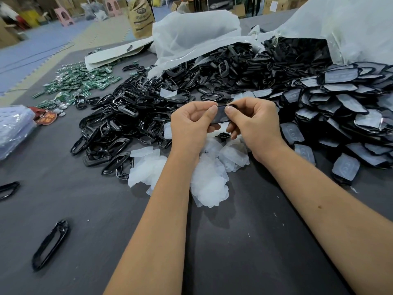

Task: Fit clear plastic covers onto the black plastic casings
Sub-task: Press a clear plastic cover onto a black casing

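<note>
Head view: left hand and right hand both pinching black casing between curled fingertips, above clear covers.

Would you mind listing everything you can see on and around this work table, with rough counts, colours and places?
Black casing: one, black, held above the table between both hands.
Empty black casings: a large heap, black, table centre, spilling from the bags.
Loose casings: two, black, near left of table.
Clear covers: a pile, milky clear, under the wrists.
Covered casings: a large stack, black with clear fronts, right.
Circuit boards: many, green, far left.
Plastic bags: two, white, at the back.
Paper sack: one, brown, on the floor behind.
Table: one, dark grey.
Left hand: pinches the casing.
Right hand: pinches the casing.
</note>
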`<state>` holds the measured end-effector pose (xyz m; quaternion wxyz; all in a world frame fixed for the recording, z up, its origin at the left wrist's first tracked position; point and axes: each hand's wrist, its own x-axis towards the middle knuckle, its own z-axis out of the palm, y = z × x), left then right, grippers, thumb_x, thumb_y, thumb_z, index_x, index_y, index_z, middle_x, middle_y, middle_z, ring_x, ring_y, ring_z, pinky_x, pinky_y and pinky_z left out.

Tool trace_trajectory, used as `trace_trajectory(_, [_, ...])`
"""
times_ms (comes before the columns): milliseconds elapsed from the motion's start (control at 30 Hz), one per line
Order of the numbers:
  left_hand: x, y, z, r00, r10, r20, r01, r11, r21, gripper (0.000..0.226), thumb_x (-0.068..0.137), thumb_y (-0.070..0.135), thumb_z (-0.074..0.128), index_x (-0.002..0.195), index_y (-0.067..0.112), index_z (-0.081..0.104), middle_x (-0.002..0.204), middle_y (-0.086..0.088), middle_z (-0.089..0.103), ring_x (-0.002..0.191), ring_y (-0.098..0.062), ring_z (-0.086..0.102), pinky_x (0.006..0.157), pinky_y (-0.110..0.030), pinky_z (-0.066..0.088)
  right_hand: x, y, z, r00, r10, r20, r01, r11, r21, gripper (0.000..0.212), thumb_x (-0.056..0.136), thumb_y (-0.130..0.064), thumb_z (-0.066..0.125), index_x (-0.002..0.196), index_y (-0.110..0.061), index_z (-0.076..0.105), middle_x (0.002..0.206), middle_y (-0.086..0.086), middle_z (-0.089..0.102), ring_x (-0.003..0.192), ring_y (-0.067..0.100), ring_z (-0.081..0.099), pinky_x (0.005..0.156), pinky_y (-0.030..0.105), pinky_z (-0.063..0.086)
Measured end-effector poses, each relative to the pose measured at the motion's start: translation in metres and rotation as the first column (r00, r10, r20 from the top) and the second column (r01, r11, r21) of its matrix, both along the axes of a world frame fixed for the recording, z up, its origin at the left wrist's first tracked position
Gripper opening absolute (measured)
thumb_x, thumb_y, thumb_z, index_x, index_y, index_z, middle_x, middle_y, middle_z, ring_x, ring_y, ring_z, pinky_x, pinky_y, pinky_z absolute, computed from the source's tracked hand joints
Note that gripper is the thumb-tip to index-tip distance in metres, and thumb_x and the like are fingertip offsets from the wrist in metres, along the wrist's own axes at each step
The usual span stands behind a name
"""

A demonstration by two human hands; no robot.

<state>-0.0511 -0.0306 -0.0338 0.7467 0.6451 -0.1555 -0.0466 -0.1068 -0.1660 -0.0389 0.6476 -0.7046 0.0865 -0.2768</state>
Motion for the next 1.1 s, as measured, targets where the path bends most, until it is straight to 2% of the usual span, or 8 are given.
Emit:
trace_trajectory(167, [-0.0013,0.0003,0.0007,0.999,-0.033,0.01,0.033,0.999,0.011,0.016,0.088,-0.005,0.074,0.1,0.006,0.074,0.084,-0.011,0.078,0.071,-0.016,0.073,0.064,-0.024,0.058,0.0003,-0.0015,-0.0003,1.0,-0.005,-0.003,0.005,0.999,0.034,0.007,0.094,-0.003,0.071,0.087,-0.006,0.073,0.064,0.008,0.07,0.052,0.02,0.067,0.045,0.026,0.052])
trace_trajectory(300, [-0.0015,0.0006,0.0024,1.0,-0.02,-0.011,0.02,1.0,0.021,0.018,0.088,-0.01,0.072,0.097,0.006,0.074,0.08,-0.01,0.078,0.061,-0.012,0.069,0.059,-0.02,0.054,0.0007,-0.0008,-0.0009,1.0,0.012,0.0,-0.012,0.999,0.03,0.009,0.094,-0.001,0.07,0.087,-0.006,0.072,0.065,0.007,0.071,0.054,0.022,0.069,0.049,0.028,0.055])
trace_trajectory(467, [-0.002,0.0003,0.0041,0.999,-0.012,-0.045,0.012,1.0,0.002,0.017,0.089,-0.009,0.07,0.096,0.006,0.074,0.077,-0.007,0.077,0.058,-0.011,0.068,0.056,-0.017,0.052,0.0015,0.0006,-0.0006,0.999,0.032,-0.004,-0.032,0.999,0.041,0.013,0.094,0.001,0.066,0.087,-0.008,0.071,0.064,0.002,0.07,0.055,0.019,0.068,0.049,0.026,0.054])
trace_trajectory(633, [-0.0011,0.0,0.0034,0.998,0.008,-0.059,-0.005,0.999,0.046,0.02,0.089,-0.006,0.07,0.089,0.014,0.075,0.073,-0.004,0.076,0.054,-0.013,0.064,0.052,-0.016,0.046,0.0021,0.0011,0.0,1.0,0.01,-0.023,-0.01,1.0,0.019,0.011,0.084,-0.01,0.066,0.079,-0.017,0.072,0.062,0.008,0.068,0.054,0.027,0.067,0.046,0.029,0.05])
trace_trajectory(733, [-0.0009,-0.0001,0.0034,0.997,0.028,-0.068,-0.025,0.999,0.047,0.022,0.088,-0.006,0.071,0.085,0.016,0.076,0.071,-0.004,0.076,0.052,-0.012,0.063,0.05,-0.016,0.045,0.0026,0.0028,-0.0006,1.0,-0.011,-0.022,0.011,1.0,-0.016,0.011,0.082,-0.012,0.066,0.077,-0.02,0.072,0.063,0.007,0.068,0.054,0.025,0.067,0.046,0.028,0.049])
trace_trajectory(933, [-0.0028,-0.0001,0.0053,0.998,0.038,-0.056,-0.036,0.998,0.045,0.02,0.09,-0.007,0.069,0.089,0.013,0.075,0.068,-0.001,0.075,0.054,-0.009,0.066,0.051,-0.014,0.047,0.0011,0.0032,0.0005,0.999,-0.014,-0.036,0.011,0.995,-0.103,0.022,0.095,0.001,0.057,0.097,-0.011,0.075,0.076,0.006,0.072,0.059,0.019,0.069,0.052,0.031,0.053])
trace_trajectory(1033, [-0.0031,0.0004,0.0061,0.996,0.051,-0.072,-0.05,0.999,0.021,0.019,0.09,-0.008,0.069,0.091,0.01,0.075,0.065,0.001,0.073,0.056,-0.008,0.067,0.052,-0.013,0.048,0.0002,0.0059,0.0,0.999,-0.036,-0.002,0.035,0.976,-0.216,0.027,0.096,-0.004,0.055,0.116,-0.013,0.071,0.096,-0.002,0.071,0.068,0.021,0.073,0.062,0.035,0.058])
trace_trajectory(1100, [-0.0027,0.0011,0.0063,0.995,0.054,-0.079,-0.053,0.999,0.009,0.017,0.09,-0.008,0.07,0.093,0.008,0.075,0.066,-0.001,0.072,0.055,-0.009,0.065,0.051,-0.013,0.048,-0.0001,0.0063,-0.0003,0.999,-0.039,0.012,0.041,0.966,-0.255,0.024,0.095,-0.009,0.061,0.117,-0.014,0.07,0.099,-0.001,0.07,0.074,0.025,0.073,0.067,0.039,0.059])
